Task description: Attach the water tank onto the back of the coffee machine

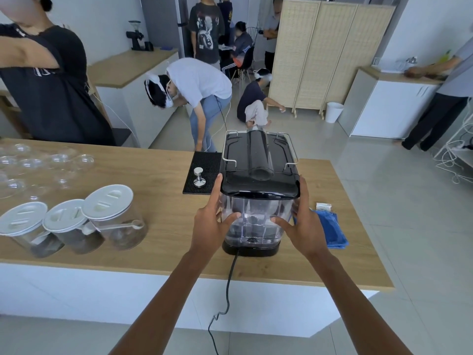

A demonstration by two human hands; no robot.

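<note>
The black coffee machine (258,155) stands on the wooden counter (153,196) with its back toward me. The clear water tank (256,216), under a glossy black lid, sits against that back, its foot on the machine's black base. My left hand (212,221) presses the tank's left wall, thumb on its front face. On the tank's right wall lies my right hand (304,221), thumb likewise on the front. Both hands grip the tank.
A black power cord (227,290) hangs from the machine over the counter edge. A steel tamper (198,177) stands on a black mat at left. Three lidded glass jars (74,224) and upturned glasses lie far left, a blue cloth (330,229) at right. Several people are beyond the counter.
</note>
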